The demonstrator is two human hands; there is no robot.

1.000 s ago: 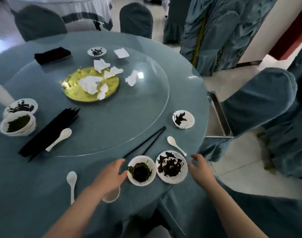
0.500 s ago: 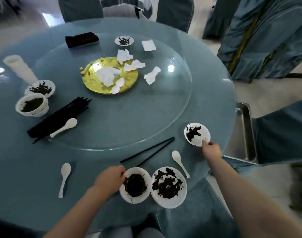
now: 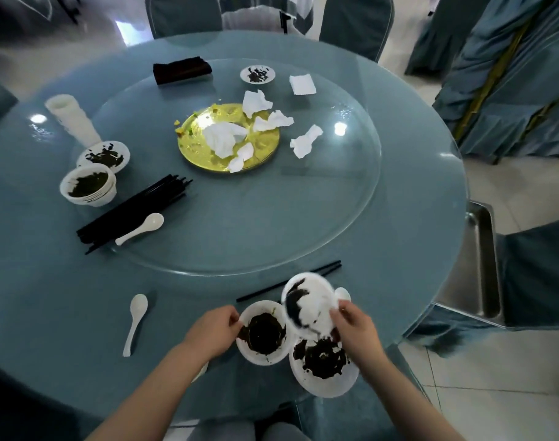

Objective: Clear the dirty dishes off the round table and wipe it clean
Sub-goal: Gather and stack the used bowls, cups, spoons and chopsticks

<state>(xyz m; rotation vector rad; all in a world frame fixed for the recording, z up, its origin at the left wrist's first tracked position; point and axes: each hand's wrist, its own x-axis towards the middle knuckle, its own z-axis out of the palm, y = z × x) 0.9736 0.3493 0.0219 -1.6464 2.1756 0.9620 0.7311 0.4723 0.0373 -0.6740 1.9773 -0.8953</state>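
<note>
My right hand (image 3: 356,326) holds a small white dish (image 3: 310,302) smeared with dark scraps, tilted in the air above a white plate (image 3: 322,367) of dark leftovers at the round table's (image 3: 49,281) near edge. My left hand (image 3: 213,331) grips the rim of a white bowl (image 3: 262,334) with dark residue, just left of that plate. Black chopsticks (image 3: 322,272) and a white spoon (image 3: 342,294) lie behind the dish, partly hidden by it. Another white spoon (image 3: 135,319) lies to the left.
On the glass turntable (image 3: 303,224) sit a gold plate (image 3: 202,148) with crumpled napkins (image 3: 222,138), a small dirty dish (image 3: 257,74), a black cloth (image 3: 181,70), a chopstick bundle (image 3: 135,211) and a spoon (image 3: 141,227). Stacked bowls (image 3: 87,187), a plate (image 3: 104,155) and cups (image 3: 71,122) stand left. A steel tray (image 3: 477,262) sits right.
My right hand picked up the small dish from the right and carried it, tilted, over the near plate. My left hand stayed on the bowl's rim.
</note>
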